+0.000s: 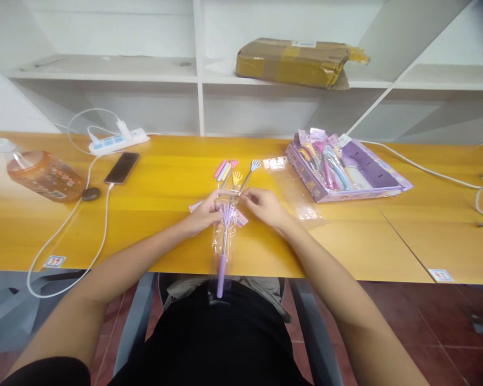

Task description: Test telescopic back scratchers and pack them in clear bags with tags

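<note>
The purple scratcher (222, 262) lies upright in front of me, its claw end between my hands and its handle reaching past the desk edge over my lap. Around it is a clear bag (231, 246), so I judge the scratcher to be sleeved along its length, with the bag's top end not yet settled. My left hand (204, 214), beside the claw end on the left, has thumb and fingers closed on the film. My right hand (265, 206), to the right of the claw and a little beyond it, has its thumb and forefinger drawn together; whether film is caught between them I can't tell.

Just beyond the claw, I see a pink claw head (234, 163), a yellow claw head (237, 177) and a blue claw head (256, 164) on thin shafts, near short coloured rods (221, 169); I can't make out whether those belong together. No film shows plainly on them, so I take them as not dealt with. A pink card (240, 217) sits just right of the purple claw.

Farther right of the purple scratcher lie flat clear film (300, 198) and a lilac box (382, 188) holding more scratchers (328, 163), some seemingly bagged. Well to its left are a phone (122, 168) and a bottle (48, 174).
</note>
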Motion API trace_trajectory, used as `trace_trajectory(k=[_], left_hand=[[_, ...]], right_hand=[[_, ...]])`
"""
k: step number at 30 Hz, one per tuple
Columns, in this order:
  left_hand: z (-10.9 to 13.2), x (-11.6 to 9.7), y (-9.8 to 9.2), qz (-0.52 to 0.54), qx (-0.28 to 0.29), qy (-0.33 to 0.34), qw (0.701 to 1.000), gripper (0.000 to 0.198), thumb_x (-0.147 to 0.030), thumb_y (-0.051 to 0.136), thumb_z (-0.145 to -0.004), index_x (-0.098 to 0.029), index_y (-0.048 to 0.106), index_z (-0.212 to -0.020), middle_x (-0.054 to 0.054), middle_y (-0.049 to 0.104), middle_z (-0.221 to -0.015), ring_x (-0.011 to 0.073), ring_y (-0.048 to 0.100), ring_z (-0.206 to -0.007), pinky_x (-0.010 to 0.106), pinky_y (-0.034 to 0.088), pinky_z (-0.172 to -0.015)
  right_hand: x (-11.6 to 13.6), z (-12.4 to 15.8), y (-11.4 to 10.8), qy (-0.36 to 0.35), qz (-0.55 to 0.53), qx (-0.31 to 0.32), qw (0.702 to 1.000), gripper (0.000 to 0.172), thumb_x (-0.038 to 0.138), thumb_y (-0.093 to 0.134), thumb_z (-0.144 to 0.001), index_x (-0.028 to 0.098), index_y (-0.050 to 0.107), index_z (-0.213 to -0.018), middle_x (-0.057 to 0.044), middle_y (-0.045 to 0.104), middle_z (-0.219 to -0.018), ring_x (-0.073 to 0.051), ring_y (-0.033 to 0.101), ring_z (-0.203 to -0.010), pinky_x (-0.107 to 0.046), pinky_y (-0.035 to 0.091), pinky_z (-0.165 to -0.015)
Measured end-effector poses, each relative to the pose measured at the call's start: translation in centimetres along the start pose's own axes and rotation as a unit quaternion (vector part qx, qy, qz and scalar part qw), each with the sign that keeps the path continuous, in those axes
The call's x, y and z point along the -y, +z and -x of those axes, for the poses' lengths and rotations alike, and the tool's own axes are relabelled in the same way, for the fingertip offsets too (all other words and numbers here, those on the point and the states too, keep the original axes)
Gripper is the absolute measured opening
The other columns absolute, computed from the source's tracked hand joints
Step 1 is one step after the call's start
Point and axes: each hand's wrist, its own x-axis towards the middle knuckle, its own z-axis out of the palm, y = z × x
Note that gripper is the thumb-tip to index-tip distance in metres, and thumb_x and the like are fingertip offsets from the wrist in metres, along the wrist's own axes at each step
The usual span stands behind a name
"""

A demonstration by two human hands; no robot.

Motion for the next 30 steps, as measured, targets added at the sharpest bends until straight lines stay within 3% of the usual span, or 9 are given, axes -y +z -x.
trace_trajectory(k=[4, 9, 14, 19, 24, 28, 30], left_hand=[[-0.2, 0.4, -0.2, -0.015, -0.027, -0.013, 0.999, 0.053, -0.02, 0.073, -0.081, -0.021, 0.061, -0.133, -0.006, 0.062, -0.077, 0.0077, 0.045, -0.055, 0.023, 0.028, -0.053], [-0.5, 0.9, -0.1, -0.01, -0.031, -0.025, 0.999, 0.051, -0.022, 0.073, -0.079, -0.018, 0.061, -0.128, -0.003, 0.069, -0.082, 0.0081, 0.048, -0.057, 0.023, 0.029, -0.053], [-0.6, 1.0, 0.0, -0.021, -0.039, -0.041, 0.998, 0.054, -0.022, 0.072, -0.077, -0.017, 0.061, -0.129, -0.002, 0.07, -0.082, 0.0086, 0.049, -0.057, 0.023, 0.029, -0.051], [-0.7, 0.7, 0.1, 0.0, -0.065, -0.043, 0.997, 0.053, -0.019, 0.068, -0.07, -0.016, 0.068, -0.123, -0.006, 0.059, -0.071, 0.0079, 0.04, -0.053, 0.024, 0.025, -0.05], [-0.7, 0.6, -0.1, 0.02, -0.094, -0.055, 0.994, 0.05, -0.022, 0.064, -0.067, -0.016, 0.075, -0.115, -0.004, 0.061, -0.076, 0.0083, 0.039, -0.056, 0.024, 0.022, -0.05], [-0.7, 0.6, -0.1, 0.019, -0.095, -0.055, 0.994, 0.047, -0.02, 0.064, -0.068, -0.016, 0.075, -0.113, -0.005, 0.057, -0.072, 0.0086, 0.036, -0.055, 0.025, 0.021, -0.051], [-0.6, 0.7, -0.1, 0.019, -0.087, -0.051, 0.995, 0.049, -0.018, 0.063, -0.067, -0.016, 0.075, -0.114, -0.005, 0.056, -0.07, 0.009, 0.035, -0.055, 0.025, 0.021, -0.05]], right_hand=[[-0.4, 0.2, -0.2, -0.038, 0.089, 0.069, 0.993, 0.025, 0.042, 0.078, -0.095, 0.02, 0.069, -0.087, 0.0, 0.067, -0.078, -0.015, 0.052, -0.065, -0.029, 0.034, -0.063], [-1.0, 0.0, 0.1, -0.009, 0.076, 0.119, 0.99, 0.036, 0.036, 0.097, -0.074, 0.021, 0.067, -0.087, 0.003, 0.063, -0.079, -0.013, 0.049, -0.065, -0.027, 0.033, -0.063], [-1.4, 0.1, -0.4, 0.015, 0.013, 0.166, 0.986, 0.029, 0.037, 0.09, -0.081, 0.02, 0.071, -0.094, 0.001, 0.067, -0.086, -0.015, 0.057, -0.072, -0.027, 0.04, -0.067], [-1.2, 0.4, -0.3, 0.003, 0.037, 0.141, 0.989, 0.043, 0.038, 0.099, -0.071, 0.02, 0.069, -0.097, 0.0, 0.067, -0.091, -0.016, 0.057, -0.077, -0.028, 0.042, -0.071], [-0.8, 0.5, -0.6, 0.019, 0.023, 0.159, 0.987, 0.035, 0.031, 0.095, -0.072, 0.021, 0.067, -0.09, 0.001, 0.066, -0.085, -0.015, 0.056, -0.073, -0.028, 0.04, -0.067], [-0.7, 0.3, -0.7, 0.055, -0.032, 0.178, 0.982, 0.033, 0.041, 0.084, -0.084, 0.023, 0.055, -0.081, 0.004, 0.061, -0.073, -0.015, 0.052, -0.065, -0.028, 0.038, -0.061], [-0.7, 0.1, -0.6, 0.052, -0.05, 0.12, 0.99, 0.034, 0.048, 0.077, -0.092, 0.024, 0.054, -0.081, 0.003, 0.061, -0.071, -0.016, 0.053, -0.064, -0.029, 0.039, -0.06]])
